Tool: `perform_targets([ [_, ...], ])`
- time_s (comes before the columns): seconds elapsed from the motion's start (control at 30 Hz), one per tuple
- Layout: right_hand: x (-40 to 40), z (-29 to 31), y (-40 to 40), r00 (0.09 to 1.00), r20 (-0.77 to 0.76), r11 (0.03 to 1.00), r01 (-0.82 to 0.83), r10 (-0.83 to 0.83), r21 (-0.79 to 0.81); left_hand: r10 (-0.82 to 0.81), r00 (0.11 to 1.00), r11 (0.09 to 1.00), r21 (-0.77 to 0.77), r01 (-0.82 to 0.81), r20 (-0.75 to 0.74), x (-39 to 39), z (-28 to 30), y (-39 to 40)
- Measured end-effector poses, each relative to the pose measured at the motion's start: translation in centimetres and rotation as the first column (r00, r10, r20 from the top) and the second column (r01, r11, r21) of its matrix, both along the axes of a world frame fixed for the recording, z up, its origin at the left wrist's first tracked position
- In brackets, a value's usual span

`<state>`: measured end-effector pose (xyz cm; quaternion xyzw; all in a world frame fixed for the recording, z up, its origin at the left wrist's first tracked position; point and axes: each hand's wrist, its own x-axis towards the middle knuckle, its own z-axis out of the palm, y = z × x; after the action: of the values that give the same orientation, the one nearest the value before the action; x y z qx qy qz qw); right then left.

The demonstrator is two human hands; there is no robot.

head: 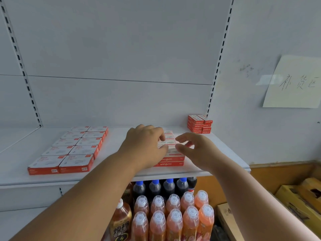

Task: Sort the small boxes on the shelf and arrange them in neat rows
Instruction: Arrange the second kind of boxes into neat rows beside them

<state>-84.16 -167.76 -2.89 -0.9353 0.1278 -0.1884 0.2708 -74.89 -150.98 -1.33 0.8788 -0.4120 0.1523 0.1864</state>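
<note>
On the white shelf (121,173), at about its middle, two bare forearms are reaching in from below and meeting over a stack of small red-and-white boxes (171,156). The left hand (145,145) is lying palm down on the left part of that stack, wrist bent slightly, its fingers curling over the top boxes and its thumb pressing against one at the stack's upper layer, so it is gripping the boxes. The right hand (194,146) is hovering just beside the stack's right edge, palm turned toward the left, its fingers loosely bent and spread; whether the fingertips are touching a box is too hard to tell.

The boxes in the stack are lying flat in layers, their long sides running left to right, with the red printed faces of the lower ones facing the viewer. Toward the left of the shelf, well apart from the hands, larger flat boxes (69,150) are sitting in two neat columns running from the front edge toward the back panel. At the back right corner, another small pile of red boxes (199,124) is standing against the upright. Below the shelf, rows of orange drink bottles (173,216) and dark bottles with blue caps (161,186) are standing upright.
</note>
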Motion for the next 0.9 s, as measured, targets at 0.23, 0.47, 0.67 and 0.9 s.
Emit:
perform_targets([
  [0.23, 1.3, 0.2, -6.4, 0.988, 0.127, 0.995, 0.077, -0.085, 0.066, -0.019, 0.986, 0.998, 0.049, 0.027, -0.166, -0.1, 2.3, -6.7],
  [0.47, 4.9, 1.8, -14.9, 0.972, 0.144, 0.981, 0.173, -0.185, 0.093, 0.024, 0.921, 1.0, 0.021, -0.017, -0.388, 1.3, 4.3, -15.2],
  [0.67, 8.4, 1.1, -19.9, 0.983, -0.065, 0.973, 0.181, -0.173, 0.145, 0.254, 0.898, 0.967, 0.104, -0.232, -0.359, 4.7, 2.8, -21.9],
  [0.9, 9.0, 0.4, -21.9, 0.994, -0.039, 0.899, 0.11, -0.103, 0.424, 0.44, 0.807, 0.896, 0.137, -0.422, -0.394, 6.0, 1.1, -24.7],
])
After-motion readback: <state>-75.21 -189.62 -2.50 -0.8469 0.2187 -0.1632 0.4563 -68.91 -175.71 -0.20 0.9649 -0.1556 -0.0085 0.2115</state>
